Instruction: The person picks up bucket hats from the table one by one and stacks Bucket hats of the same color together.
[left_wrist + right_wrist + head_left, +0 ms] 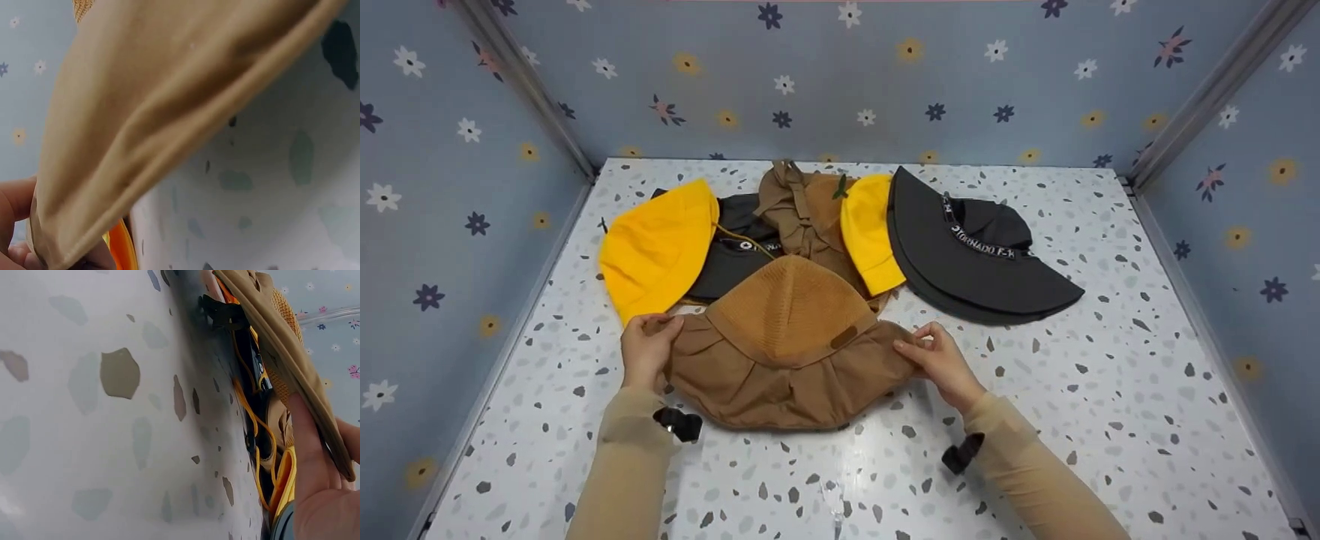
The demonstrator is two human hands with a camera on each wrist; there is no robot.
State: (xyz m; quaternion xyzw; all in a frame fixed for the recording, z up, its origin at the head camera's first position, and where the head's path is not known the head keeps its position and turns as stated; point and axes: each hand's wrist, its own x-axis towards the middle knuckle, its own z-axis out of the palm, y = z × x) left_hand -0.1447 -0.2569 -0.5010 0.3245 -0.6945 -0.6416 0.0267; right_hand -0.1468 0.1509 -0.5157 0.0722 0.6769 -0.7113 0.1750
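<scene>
A brown sun hat [791,386] with a ribbed tan crown and a wide pleated brim is stretched between both hands, its brim toward the person. My left hand [649,349] pinches the brim's left end between thumb and fingers. At the opposite end, my right hand [945,364] pinches the brim the same way. In the left wrist view the brim cloth [140,112] slants up from the thumb, above the table. The right wrist view shows the brim edge [292,365] between thumb and fingers, with other hats behind it.
Behind the held hat lie a yellow hat [660,251], a black hat [731,262] partly covered, another brown hat [799,202], a second yellow hat [872,232] and a black wide-brimmed hat [982,270] with white lettering. Flower-patterned panels [855,82] enclose the speckled table [1110,420].
</scene>
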